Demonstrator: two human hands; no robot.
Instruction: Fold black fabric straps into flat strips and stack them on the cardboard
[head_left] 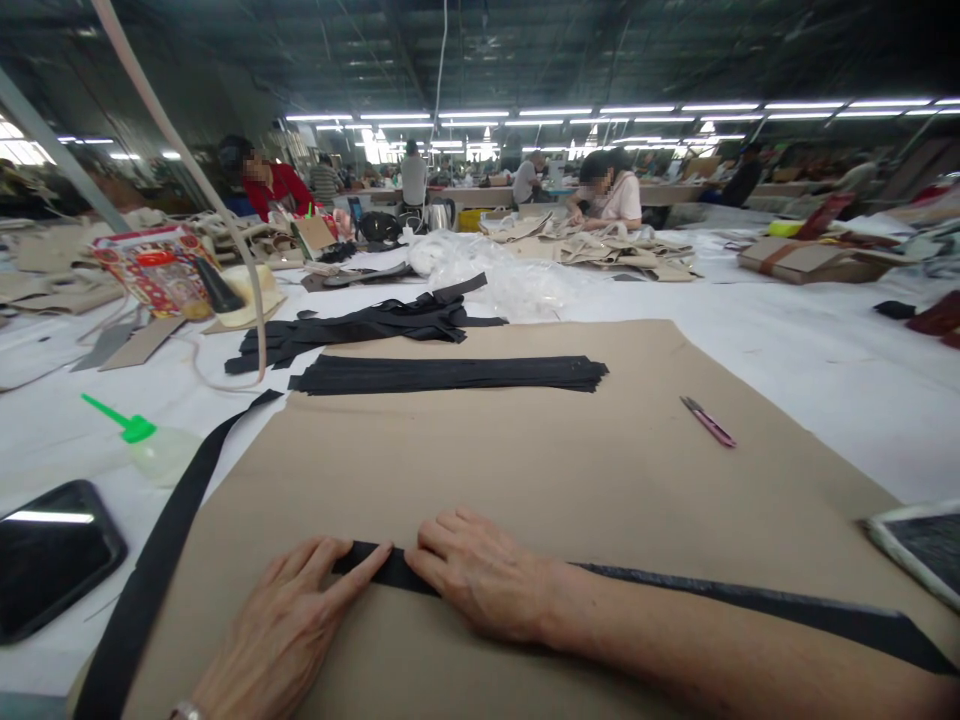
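Note:
A narrow black strap [787, 603] lies across the near part of a brown cardboard sheet [525, 460]. My left hand [289, 625] rests flat on the cardboard with its forefinger on the strap's left end. My right hand [480, 575] presses down on the strap just to the right, fingers bent and close together. Farther up the sheet lies a neat stack of cut black strips [450, 374]. A looser heap of black strips [360, 328] sits behind it.
A wide black band [161, 560] runs off the cardboard's left edge. A pink utility knife [708, 421] lies on the sheet's right. A green-capped squeeze bottle [146, 445] and a dark phone [52, 555] sit at left. Other people work at far tables.

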